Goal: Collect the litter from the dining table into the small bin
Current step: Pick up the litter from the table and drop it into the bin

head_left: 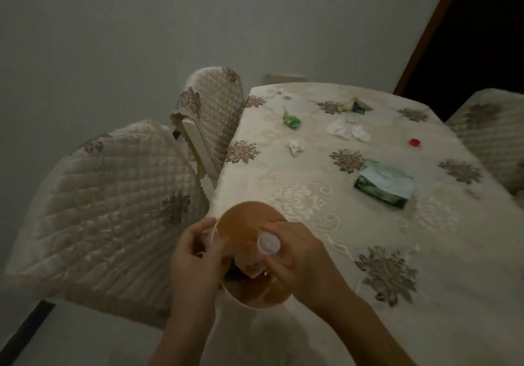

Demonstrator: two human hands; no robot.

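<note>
At the near corner of the tabletop, you are steadying the small bin by its rim with your left hand, grip closed, keeping its mouth level with the edge. Your right hand, grip wrapped around a clear bottle, is lowering it into the bin, while tissues and a green wrapper are lying well apart farther back.

the right hand covers the bin's near rim; dark contents underneath are unreadable. chair at right edge is cut off, blurred.

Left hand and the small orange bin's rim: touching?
Touching. The head view shows the left hand with its fingers curled over the near-left rim of the small orange bin, no gap visible.
</note>
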